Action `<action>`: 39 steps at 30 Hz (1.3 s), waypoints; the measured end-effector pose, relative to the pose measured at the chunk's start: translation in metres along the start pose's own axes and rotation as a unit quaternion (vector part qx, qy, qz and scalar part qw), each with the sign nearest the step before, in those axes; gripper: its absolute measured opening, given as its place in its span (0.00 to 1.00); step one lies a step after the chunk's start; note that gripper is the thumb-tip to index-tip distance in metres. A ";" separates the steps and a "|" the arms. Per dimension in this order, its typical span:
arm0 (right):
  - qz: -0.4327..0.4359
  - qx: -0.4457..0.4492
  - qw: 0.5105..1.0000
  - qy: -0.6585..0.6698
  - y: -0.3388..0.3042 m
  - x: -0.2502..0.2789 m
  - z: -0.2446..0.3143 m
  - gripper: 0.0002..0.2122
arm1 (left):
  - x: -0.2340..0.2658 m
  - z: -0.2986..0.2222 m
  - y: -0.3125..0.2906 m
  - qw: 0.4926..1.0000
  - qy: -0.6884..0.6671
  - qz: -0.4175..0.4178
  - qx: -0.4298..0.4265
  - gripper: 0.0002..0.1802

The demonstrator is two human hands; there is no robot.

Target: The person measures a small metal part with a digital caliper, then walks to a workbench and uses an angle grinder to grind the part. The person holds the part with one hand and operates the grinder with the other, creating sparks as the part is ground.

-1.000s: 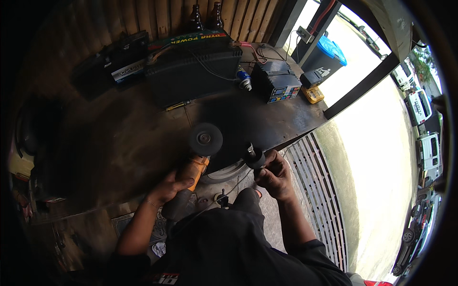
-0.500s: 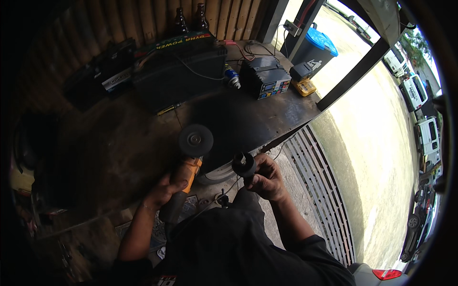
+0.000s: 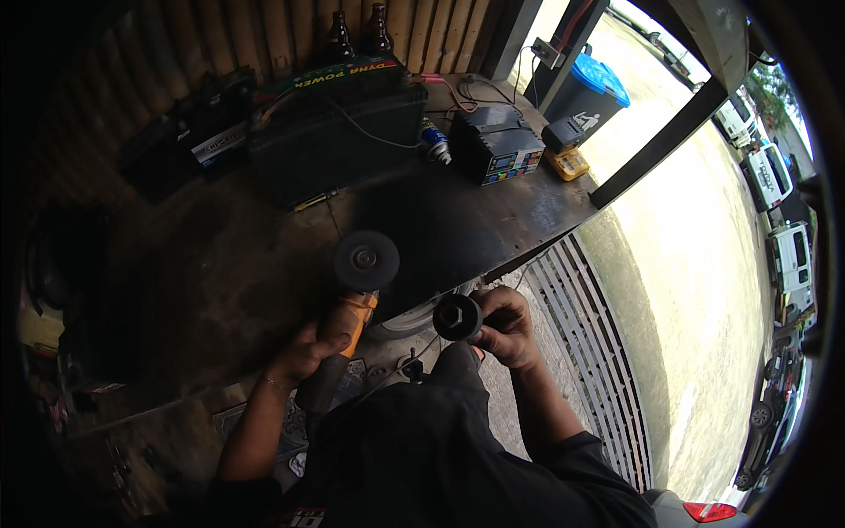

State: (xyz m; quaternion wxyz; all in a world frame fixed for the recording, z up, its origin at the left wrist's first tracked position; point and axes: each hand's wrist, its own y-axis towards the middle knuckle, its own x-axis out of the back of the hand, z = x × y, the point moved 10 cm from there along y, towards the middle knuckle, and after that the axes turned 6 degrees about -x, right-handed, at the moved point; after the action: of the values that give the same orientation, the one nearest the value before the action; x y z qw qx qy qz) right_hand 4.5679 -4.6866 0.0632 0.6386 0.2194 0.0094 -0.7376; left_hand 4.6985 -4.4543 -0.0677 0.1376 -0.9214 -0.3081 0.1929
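A person's left hand (image 3: 306, 356) has its fingers around an orange angle grinder (image 3: 356, 319), disc (image 3: 366, 258) fitted, near the table's (image 3: 519, 220) front edge. The right hand's (image 3: 510, 333) fingers pinch a round black bushing-like part (image 3: 456, 318). Disc and part are apart; any grinding done cannot be told.

Fisheye head view, close above the wearer's shirt (image 3: 387, 449); aim downward and forward; workbench (image 3: 202, 273) ahead, pavement (image 3: 678, 282) right.

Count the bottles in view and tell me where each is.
2. The left bottle is behind the large battery, near the slatted wall; the right bottle is beside it. Others could be hidden in the dark areas.
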 end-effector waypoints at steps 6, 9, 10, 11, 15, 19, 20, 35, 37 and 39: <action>0.065 0.029 0.989 -0.126 0.011 -0.020 0.032 0.13 | 0.000 0.000 0.000 1.000 -0.008 0.000 -0.003 0.32; 0.015 -0.026 0.930 -0.367 0.019 -0.020 0.041 0.18 | 0.000 0.002 0.001 1.000 -0.003 -0.001 0.005 0.32; 0.011 -0.037 0.920 -0.389 0.022 -0.021 0.044 0.19 | 0.000 0.002 0.001 1.000 -0.003 0.001 0.005 0.31; 0.006 -0.058 0.905 -0.420 0.024 -0.021 0.044 0.21 | 0.000 0.002 0.001 1.000 -0.003 0.003 0.005 0.31; -0.066 -0.142 0.879 -0.451 0.026 -0.005 0.041 0.22 | 0.000 0.003 0.001 1.000 -0.015 0.004 0.002 0.31; -0.136 -0.221 0.847 -0.464 0.023 0.020 0.040 0.20 | -0.001 -0.002 0.003 1.000 0.003 0.009 -0.027 0.32; -0.128 -0.213 0.820 -0.515 0.025 0.020 0.045 0.19 | 0.000 -0.001 0.004 1.000 0.008 0.006 -0.023 0.33; -0.034 -0.185 0.918 -0.348 0.052 0.014 0.004 0.12 | -0.002 -0.010 0.002 0.999 0.019 0.012 -0.032 0.33; -0.037 -0.195 0.923 -0.330 0.049 0.018 -0.016 0.13 | -0.002 -0.008 0.001 0.999 0.028 0.006 -0.018 0.34; -0.059 -0.193 0.922 -0.331 0.049 0.024 -0.031 0.14 | -0.005 -0.009 0.001 1.000 0.013 0.017 -0.017 0.34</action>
State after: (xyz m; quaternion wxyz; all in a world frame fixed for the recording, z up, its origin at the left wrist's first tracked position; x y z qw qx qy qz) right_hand 4.6216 -4.7088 0.0396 0.5906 -0.1653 -0.0475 -0.7885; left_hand 4.6996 -4.4588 -0.0583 0.1227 -0.9311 -0.2940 0.1778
